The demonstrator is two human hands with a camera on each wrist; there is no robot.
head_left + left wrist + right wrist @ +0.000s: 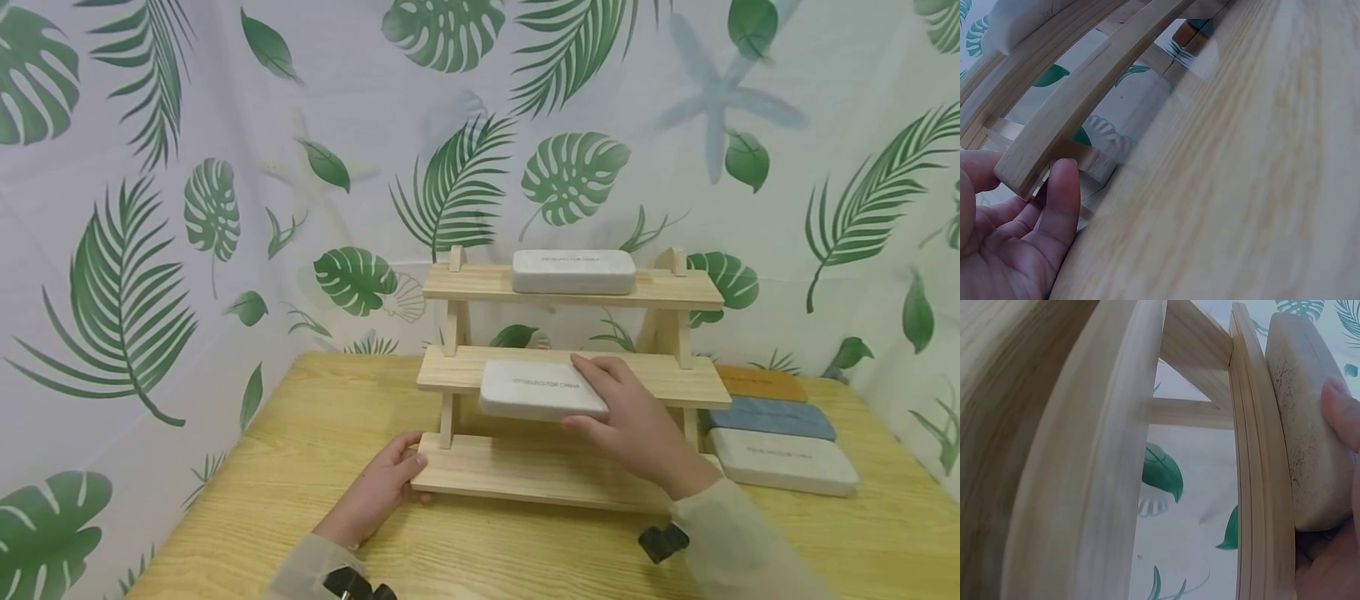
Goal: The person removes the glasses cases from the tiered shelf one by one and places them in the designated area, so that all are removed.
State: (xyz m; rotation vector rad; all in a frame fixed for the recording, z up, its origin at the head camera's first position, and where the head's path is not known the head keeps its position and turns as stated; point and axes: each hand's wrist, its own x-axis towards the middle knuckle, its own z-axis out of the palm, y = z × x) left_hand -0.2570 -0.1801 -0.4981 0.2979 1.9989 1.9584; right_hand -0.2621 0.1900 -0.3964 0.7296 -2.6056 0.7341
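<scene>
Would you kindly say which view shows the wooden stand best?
The head view, where the wooden stand shows all three shelves. The left wrist crops it beside the left hand; the right wrist gives only a close-up part.

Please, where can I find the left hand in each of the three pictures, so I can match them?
Head: the left hand is low, left of centre, gripping the bottom-left end of the wooden stand.
Left wrist: the left hand is at lower left, gripping that end.
Right wrist: not in it; the right hand is at the right edge.
Shared landmark: the wooden stand.
</scene>
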